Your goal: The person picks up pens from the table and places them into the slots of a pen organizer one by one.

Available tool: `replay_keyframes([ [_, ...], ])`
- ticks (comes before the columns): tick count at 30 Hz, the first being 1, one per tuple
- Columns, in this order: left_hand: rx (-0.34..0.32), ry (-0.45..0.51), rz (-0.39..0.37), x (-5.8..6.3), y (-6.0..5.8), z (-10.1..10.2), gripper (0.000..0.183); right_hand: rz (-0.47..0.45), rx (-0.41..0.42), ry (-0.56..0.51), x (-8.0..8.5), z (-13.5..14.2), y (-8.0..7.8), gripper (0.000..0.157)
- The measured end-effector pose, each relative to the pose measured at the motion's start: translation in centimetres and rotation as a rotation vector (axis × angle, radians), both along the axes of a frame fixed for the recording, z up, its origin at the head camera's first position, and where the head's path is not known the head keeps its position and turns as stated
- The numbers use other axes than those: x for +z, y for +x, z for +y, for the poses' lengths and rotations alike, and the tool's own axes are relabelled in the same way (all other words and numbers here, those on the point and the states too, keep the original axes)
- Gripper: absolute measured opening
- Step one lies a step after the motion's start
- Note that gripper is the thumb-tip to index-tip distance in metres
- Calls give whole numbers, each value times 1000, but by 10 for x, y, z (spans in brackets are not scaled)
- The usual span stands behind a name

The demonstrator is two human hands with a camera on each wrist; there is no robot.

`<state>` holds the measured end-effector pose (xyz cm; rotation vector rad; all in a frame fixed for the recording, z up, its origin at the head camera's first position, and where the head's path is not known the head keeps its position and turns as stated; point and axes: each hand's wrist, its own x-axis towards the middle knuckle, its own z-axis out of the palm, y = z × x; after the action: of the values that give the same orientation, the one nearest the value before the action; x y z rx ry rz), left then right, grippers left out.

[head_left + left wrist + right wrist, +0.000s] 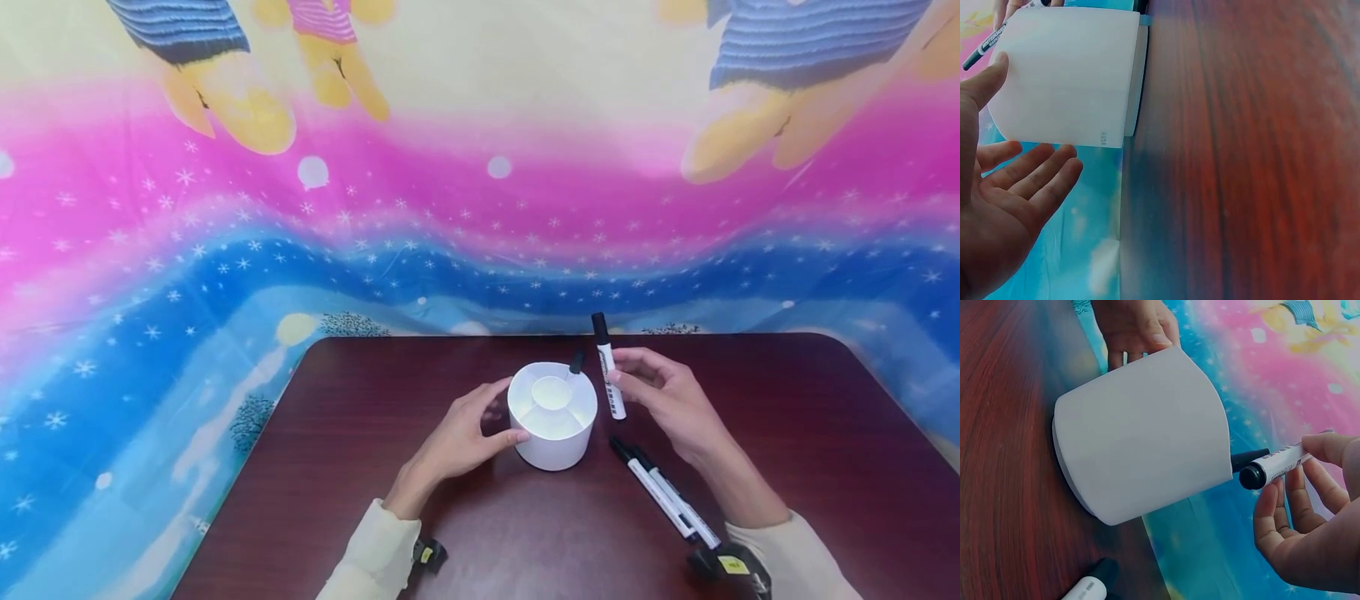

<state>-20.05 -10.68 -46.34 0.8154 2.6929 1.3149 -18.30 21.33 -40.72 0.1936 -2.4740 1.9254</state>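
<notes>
A white round pen holder (551, 446) with inner compartments stands upright on the table. My left hand (468, 433) is at its left side, thumb against the wall near the front and fingers reaching along the side. In the left wrist view those fingers (1054, 178) are fairly straight, tips at the holder's edge. My right hand (667, 400) pinches a white marker (611, 383) between thumb and fingers, black cap up, just right of the holder. Another marker's black end (577, 363) sticks up at the holder's back right rim.
Two more white markers with black caps (663, 492) lie side by side on the dark red wooden table (360, 417), before the right forearm. A printed cloth (450, 208) hangs behind the table's far edge. Black straps with yellow labels (735, 567) sit at both wrists.
</notes>
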Motion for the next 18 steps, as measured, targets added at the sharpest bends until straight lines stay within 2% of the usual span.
replay_keyframes([
  [18,0,-4,-1,-1,-1,0,81,11,7,2,9,-16,-6,46],
])
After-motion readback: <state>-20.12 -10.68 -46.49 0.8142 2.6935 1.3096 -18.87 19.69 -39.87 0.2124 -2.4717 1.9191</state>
